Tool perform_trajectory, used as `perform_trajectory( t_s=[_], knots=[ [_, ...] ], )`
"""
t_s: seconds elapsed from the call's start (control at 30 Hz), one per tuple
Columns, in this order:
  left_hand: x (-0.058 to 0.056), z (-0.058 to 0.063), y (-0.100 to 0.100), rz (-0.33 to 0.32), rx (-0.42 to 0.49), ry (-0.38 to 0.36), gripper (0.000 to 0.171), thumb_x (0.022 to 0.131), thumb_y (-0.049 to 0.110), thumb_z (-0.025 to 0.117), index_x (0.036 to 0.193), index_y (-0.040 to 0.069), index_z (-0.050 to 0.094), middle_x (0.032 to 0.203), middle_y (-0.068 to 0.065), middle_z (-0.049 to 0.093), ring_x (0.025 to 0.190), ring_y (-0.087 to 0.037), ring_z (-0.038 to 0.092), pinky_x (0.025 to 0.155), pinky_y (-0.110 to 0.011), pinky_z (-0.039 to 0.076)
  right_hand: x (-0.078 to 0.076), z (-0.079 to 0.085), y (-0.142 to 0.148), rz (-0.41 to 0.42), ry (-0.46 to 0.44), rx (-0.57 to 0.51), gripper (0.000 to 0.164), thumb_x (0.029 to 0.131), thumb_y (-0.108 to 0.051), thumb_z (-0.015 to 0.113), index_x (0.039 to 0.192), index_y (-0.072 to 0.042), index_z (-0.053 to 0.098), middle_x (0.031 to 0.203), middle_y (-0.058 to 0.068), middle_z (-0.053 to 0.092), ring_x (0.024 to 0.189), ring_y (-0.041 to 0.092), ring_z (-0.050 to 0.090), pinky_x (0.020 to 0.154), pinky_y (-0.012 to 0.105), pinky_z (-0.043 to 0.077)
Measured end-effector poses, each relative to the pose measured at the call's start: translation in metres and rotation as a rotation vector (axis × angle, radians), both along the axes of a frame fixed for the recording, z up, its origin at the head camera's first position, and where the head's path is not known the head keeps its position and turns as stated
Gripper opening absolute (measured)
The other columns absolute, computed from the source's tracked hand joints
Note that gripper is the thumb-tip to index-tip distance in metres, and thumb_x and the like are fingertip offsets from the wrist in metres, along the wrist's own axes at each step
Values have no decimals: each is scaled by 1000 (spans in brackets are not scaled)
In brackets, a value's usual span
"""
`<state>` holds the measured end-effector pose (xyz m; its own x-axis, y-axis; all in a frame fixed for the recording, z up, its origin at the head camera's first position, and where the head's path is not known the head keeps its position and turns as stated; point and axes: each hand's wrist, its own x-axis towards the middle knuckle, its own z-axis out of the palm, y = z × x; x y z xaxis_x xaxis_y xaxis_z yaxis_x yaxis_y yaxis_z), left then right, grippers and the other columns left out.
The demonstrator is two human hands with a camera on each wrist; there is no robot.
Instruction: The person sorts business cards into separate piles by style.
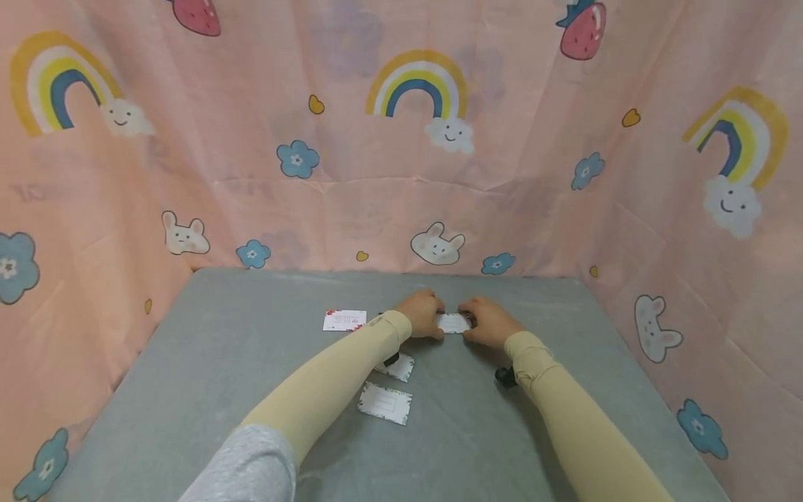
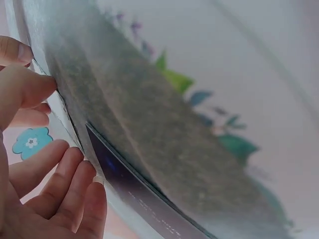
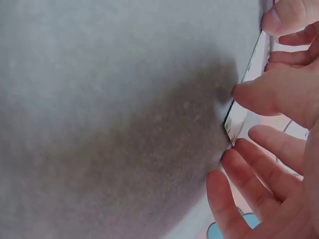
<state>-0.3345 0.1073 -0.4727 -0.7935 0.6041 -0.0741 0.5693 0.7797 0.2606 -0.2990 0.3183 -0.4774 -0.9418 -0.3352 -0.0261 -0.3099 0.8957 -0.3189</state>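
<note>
A white card with a leafy border (image 1: 453,323) lies flat near the back of the table between both hands. My left hand (image 1: 422,314) holds its left end, thumb on the near side and fingers on the far side. At the right end, my right hand (image 1: 489,322) grips it the same way; the thumb (image 3: 254,94) touches its edge in the right wrist view. Beside the left fingers lies a dark card (image 2: 134,189) with small light print, mostly hidden by the left arm in the head view.
To the left lies a white card with red corners (image 1: 339,321). Two leafy-bordered white cards (image 1: 385,403) lie nearer, the farther one (image 1: 401,368) partly under the left forearm. Pink patterned cloth (image 1: 351,223) surrounds the grey table (image 1: 251,314) at back and sides.
</note>
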Motion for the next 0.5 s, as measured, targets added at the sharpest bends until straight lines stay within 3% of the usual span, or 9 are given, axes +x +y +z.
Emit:
perform_trajectory(
  t_s=[0.17,0.3,0.4,0.5],
  knots=[
    [5,-7,-19,-22,18,3,66,92,43,84,147,11,66,142,-7,65,123,-19,65,107,-33,56,10,-7,-12,-27,28,-26,60,92,-17,82,145,3,63,139,24,65,124,39,66,106,57,55],
    [19,0,-47,-60,79,-13,67,95,39,81,152,8,61,143,-9,65,127,-22,64,112,-36,54,29,-7,-27,-61,106,-67,62,92,-20,83,146,1,63,140,22,66,127,41,65,108,59,54],
    [33,8,-72,-76,127,-45,66,96,35,80,153,8,60,147,-11,64,135,-26,64,117,-41,52,45,-5,-48,-25,151,-56,62,92,-25,84,145,-1,65,141,20,68,132,41,65,111,59,53],
    [45,9,-96,-68,136,-69,65,95,32,83,151,8,62,150,-11,64,141,-27,61,121,-42,48,58,-3,-74,44,141,-32,61,92,-31,83,144,-3,66,141,18,69,134,38,65,113,56,53]
  ],
)
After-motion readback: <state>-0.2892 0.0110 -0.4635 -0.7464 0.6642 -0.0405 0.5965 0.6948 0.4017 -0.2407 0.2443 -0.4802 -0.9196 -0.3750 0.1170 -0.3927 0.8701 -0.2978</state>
